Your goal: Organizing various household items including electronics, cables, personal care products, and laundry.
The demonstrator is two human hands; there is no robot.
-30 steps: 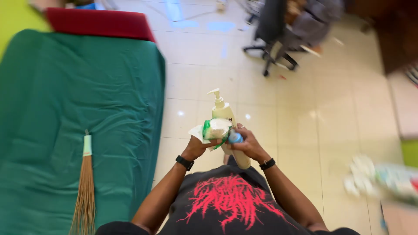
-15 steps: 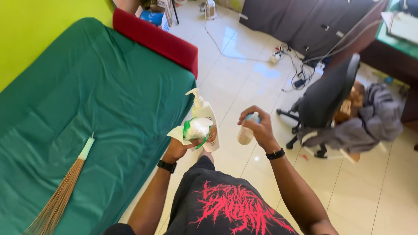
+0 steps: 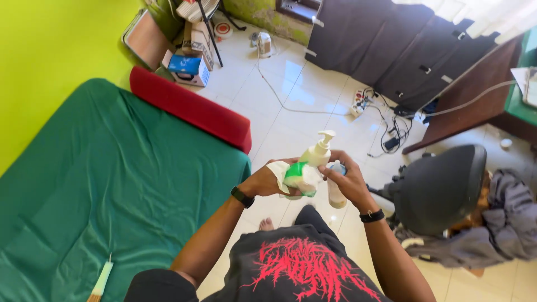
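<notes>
At far left, green-sheeted mattress [image 3: 106, 190], broom's pale handle end [image 3: 102, 278] at bottom edge, red bolster [image 3: 190, 109] along its head. Mid-frame, above white tile floor [image 3: 291, 120]: left hand [image 3: 267, 180], grip pinching cream pump-top plastic bottle [image 3: 314, 152] plus white-and-green plastic packet [image 3: 299, 178]. Just right, touching: right hand [image 3: 349, 182], grip wrapped round small pale bottle with blue cap [image 3: 336, 189]. Right: black swivel chair [image 3: 439, 190]. Step, judged: gathering items, all carried. Next move needs steady two-item clamp.
</notes>
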